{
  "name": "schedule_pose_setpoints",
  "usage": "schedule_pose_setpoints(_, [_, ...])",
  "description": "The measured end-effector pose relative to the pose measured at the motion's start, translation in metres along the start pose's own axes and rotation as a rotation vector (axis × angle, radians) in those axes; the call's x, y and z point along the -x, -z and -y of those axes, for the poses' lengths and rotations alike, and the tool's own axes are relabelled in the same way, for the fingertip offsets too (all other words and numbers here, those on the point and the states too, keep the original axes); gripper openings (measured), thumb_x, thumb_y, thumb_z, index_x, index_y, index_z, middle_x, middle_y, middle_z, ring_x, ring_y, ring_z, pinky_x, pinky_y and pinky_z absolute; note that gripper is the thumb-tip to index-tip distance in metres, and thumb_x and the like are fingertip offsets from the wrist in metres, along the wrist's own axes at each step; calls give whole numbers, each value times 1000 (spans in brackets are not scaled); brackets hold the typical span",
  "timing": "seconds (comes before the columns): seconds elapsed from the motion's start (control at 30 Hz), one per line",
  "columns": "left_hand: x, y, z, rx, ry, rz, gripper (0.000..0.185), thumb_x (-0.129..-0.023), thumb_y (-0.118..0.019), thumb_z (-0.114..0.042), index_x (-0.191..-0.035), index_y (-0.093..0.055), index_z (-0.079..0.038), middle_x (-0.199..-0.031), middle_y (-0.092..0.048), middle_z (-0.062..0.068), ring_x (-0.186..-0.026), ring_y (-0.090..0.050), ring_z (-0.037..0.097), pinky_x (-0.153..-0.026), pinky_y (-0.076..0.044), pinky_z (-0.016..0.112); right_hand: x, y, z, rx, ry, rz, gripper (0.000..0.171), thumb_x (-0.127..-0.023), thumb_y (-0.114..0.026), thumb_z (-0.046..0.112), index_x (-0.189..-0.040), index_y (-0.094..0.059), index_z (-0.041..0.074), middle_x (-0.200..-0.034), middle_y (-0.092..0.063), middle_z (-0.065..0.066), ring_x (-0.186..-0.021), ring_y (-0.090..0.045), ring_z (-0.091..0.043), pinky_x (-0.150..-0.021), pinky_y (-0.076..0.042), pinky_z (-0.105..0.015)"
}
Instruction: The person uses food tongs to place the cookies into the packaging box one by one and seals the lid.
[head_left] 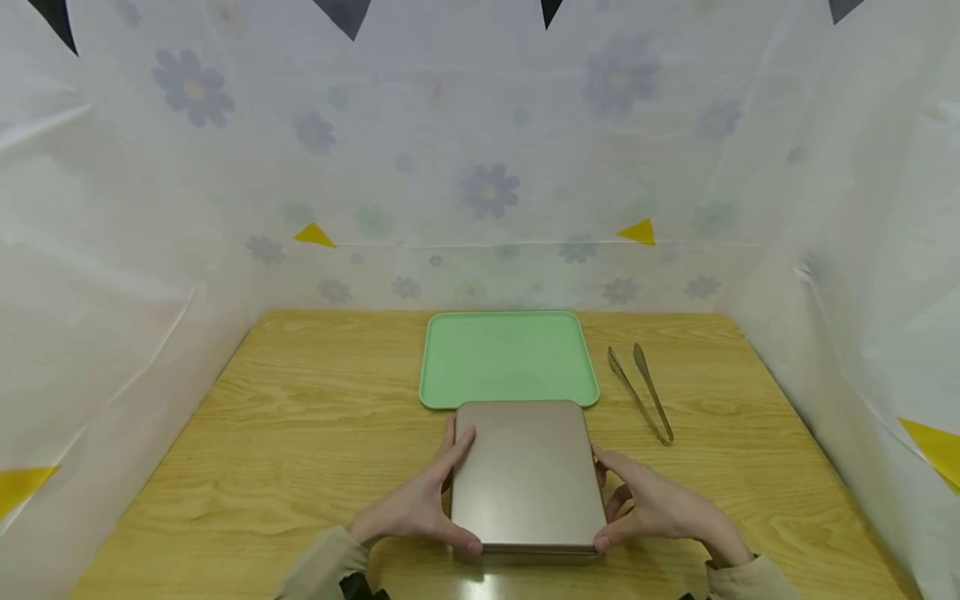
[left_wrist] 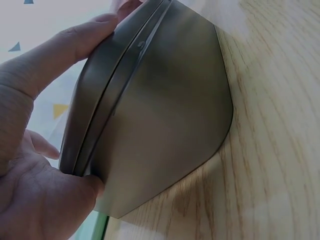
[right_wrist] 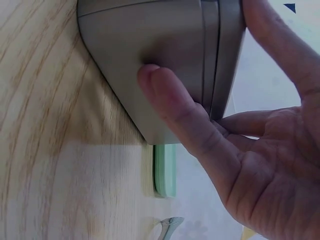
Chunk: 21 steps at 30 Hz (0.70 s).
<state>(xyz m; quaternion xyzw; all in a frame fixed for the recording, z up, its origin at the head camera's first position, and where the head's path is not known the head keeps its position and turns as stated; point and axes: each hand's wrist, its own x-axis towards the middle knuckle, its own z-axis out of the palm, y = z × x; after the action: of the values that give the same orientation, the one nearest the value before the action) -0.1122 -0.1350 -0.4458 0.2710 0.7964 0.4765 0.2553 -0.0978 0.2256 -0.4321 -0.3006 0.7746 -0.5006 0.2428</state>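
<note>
A champagne-coloured metal tin box [head_left: 528, 475] with a lid stands on the table, close to the front edge of a green tray [head_left: 510, 358]. On its left side my left hand [head_left: 427, 496] grips the lid's edge, with the thumb at the near corner. My right hand [head_left: 652, 504] holds the opposite side, thumb at the near right corner. In the left wrist view the lid [left_wrist: 92, 95] sits over the box wall, with a thin seam between. A finger [right_wrist: 172, 100] of my right hand presses the side wall in the right wrist view.
Metal tongs [head_left: 645, 396] lie spread on the wooden table [head_left: 300, 417], right of the green tray. White flower-patterned sheets [head_left: 487, 125] enclose the table at the back and both sides.
</note>
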Motion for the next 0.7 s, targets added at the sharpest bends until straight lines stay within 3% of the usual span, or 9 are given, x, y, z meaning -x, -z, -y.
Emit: schedule_pose_setpoints(0.7, [2, 0, 4, -6, -7, 14, 134, -73, -91, -26, -162, 9, -19, -159, 40, 15, -154, 17, 40, -124, -11, 61, -3, -2, 2, 39, -28, -8, 104, -78, -87, 30, -153, -24, -4, -110, -48, -17, -85, -67, -8, -71, -62, -29])
